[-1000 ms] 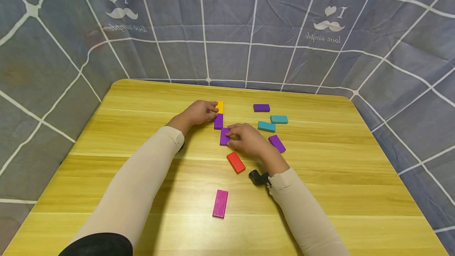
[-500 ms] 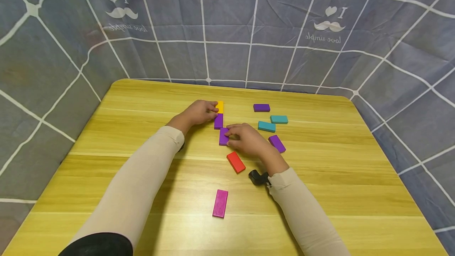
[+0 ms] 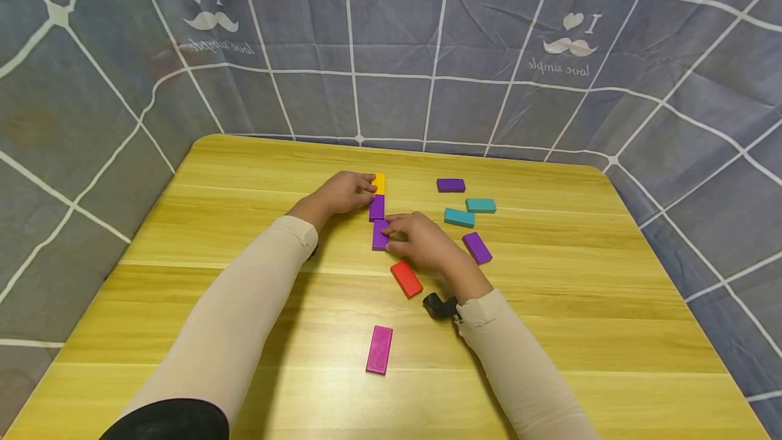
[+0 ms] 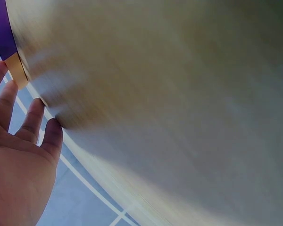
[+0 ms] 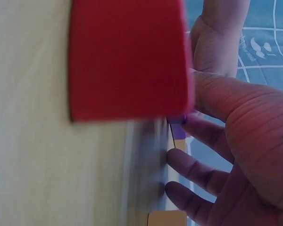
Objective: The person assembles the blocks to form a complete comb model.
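Note:
In the head view, a yellow block point(image 3: 380, 183), a purple block point(image 3: 377, 208) and a nearer purple block point(image 3: 379, 235) form a column running toward the person. My left hand point(image 3: 341, 192) rests its fingers against the left side of the yellow block and the farther purple one. Those same two blocks show at the upper left of the left wrist view, beside loosely bent fingers point(image 4: 35, 115). With thumb and fingertips, my right hand point(image 3: 421, 240) holds the nearer purple block by its right side. A red block point(image 5: 129, 61) fills much of the right wrist view and hides part of that grip.
Right of the column lie two teal blocks point(image 3: 459, 217) and two more purple ones, one farther back point(image 3: 451, 185) and one slanted point(image 3: 477, 248). A magenta block point(image 3: 379, 350) lies nearer the person. A grey patterned curtain point(image 3: 391, 46) rises behind the wooden table point(image 3: 580, 358).
My right hand has slid the nearer purple block a little to the left, so it now lines up more closely with the one beyond it. My left hand has kept its place.

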Motion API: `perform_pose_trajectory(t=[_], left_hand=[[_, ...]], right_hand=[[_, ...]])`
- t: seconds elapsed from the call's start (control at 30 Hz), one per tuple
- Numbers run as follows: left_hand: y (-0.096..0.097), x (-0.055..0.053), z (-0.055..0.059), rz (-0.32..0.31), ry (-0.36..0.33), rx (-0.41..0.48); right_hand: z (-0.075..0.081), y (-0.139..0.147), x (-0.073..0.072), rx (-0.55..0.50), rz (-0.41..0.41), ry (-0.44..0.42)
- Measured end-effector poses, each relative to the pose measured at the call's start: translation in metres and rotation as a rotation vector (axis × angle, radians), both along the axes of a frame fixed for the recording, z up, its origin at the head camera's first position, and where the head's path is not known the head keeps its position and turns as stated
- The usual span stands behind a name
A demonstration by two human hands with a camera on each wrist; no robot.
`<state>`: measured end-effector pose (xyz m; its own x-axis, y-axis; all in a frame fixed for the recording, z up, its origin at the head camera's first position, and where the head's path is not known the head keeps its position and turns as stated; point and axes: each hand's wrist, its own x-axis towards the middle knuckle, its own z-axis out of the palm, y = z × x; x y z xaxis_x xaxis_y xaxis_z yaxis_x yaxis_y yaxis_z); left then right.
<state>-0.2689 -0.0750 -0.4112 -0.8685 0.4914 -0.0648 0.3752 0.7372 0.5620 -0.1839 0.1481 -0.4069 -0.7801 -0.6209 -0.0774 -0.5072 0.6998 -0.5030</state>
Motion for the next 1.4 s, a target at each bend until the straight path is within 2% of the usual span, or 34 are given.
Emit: perform_pose_trajectory(t=[0.77,1.4], left_hand=[[-0.001,0.000,-0.001,-0.013,0.015,0.007],[-0.001,0.000,-0.004,-0.038,0.042,-0.013]], right_hand=[[-0.004,-0.009,-0.001,0.007,0.017,0.044],[-0.004,-0.014,0.001,-0.004,-0.030,0.006]])
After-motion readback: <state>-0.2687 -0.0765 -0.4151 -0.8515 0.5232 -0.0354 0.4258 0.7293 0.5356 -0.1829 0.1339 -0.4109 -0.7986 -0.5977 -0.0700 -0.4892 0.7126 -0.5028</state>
